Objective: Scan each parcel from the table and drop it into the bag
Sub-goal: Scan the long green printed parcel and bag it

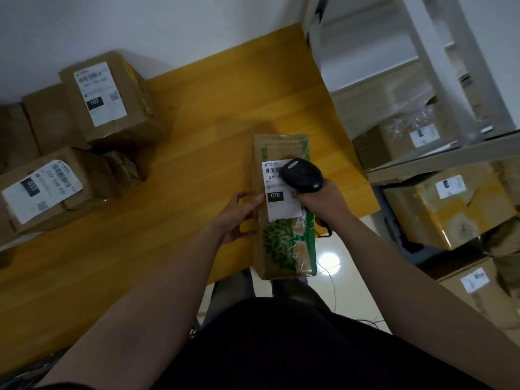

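1. The scanning step is judged to be in hand: a long brown parcel [281, 243] with a green leaf print is presented face up at the near right part of the desk [197, 122], its near end projecting past the desk's edge over the floor.
2. The parcel is held by the left hand [239, 218] at its left edge, the thumb laid on the top face just beside the white label [281, 204] and the fingers curled under the side. Whether the parcel rests on the desk or is lifted clear cannot be told.
3. A black scanner [302, 174] is gripped by the right hand [320, 199], fingers wrapped round its handle; its head is held just above the label's barcode, part of which is hidden by it.
4. Further parcels are seen at the far left of the desk, among them a box marked 102 [112, 99] and a box marked 012 [47, 192], so much of the task is judged to remain.
5. No bag is shown in the view. For the next move, once the code is read, the scanner would need to be drawn aside and the parcel carried off the desk to the bag, wherever it stands, and released there.
6. A metal shelf [439, 153] stacked with other boxes stands at the right.
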